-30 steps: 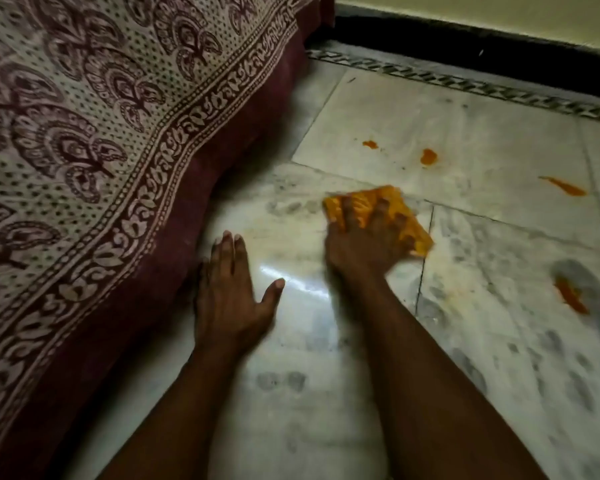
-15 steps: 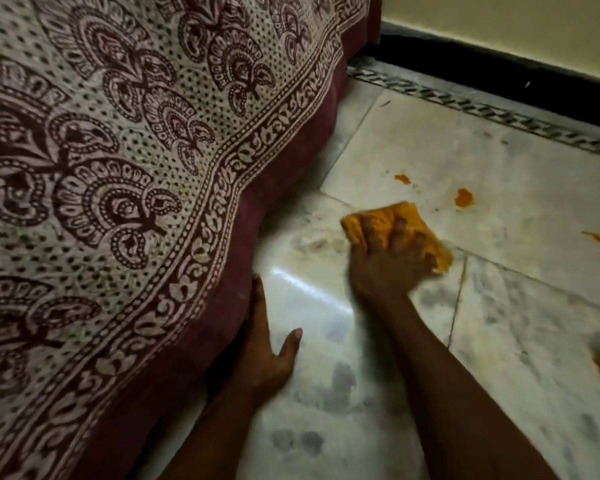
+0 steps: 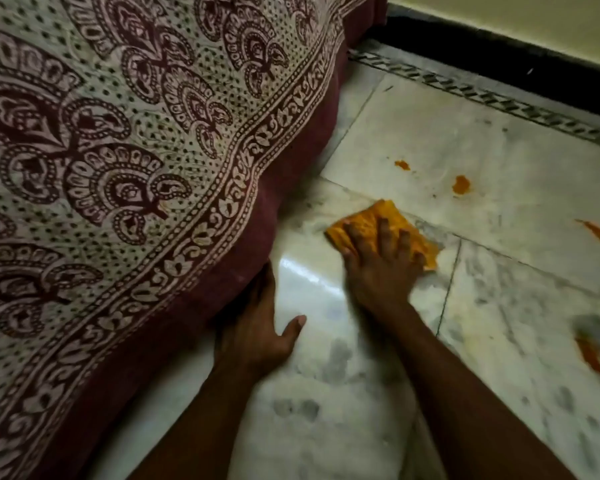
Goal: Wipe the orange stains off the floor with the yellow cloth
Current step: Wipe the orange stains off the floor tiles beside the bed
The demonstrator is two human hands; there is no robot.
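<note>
right hand (image 3: 378,268) fingers spread, pressing yellow cloth (image 3: 378,221) flat on marble floor (image 3: 499,306) | left hand (image 3: 257,327) flat on floor beside patterned bedcover (image 3: 118,168) | orange stains (image 3: 461,184) beyond and right of cloth

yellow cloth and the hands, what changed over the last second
The left hand, which lay out on the open marble floor, now rests at the hem of the printed bedcover, its fingers partly hidden there. The head view has also swung left, so more bedcover shows. The right hand keeps pressing the yellow cloth on the same tile joint. The four orange stains remain unwiped, the nearest at.
</note>
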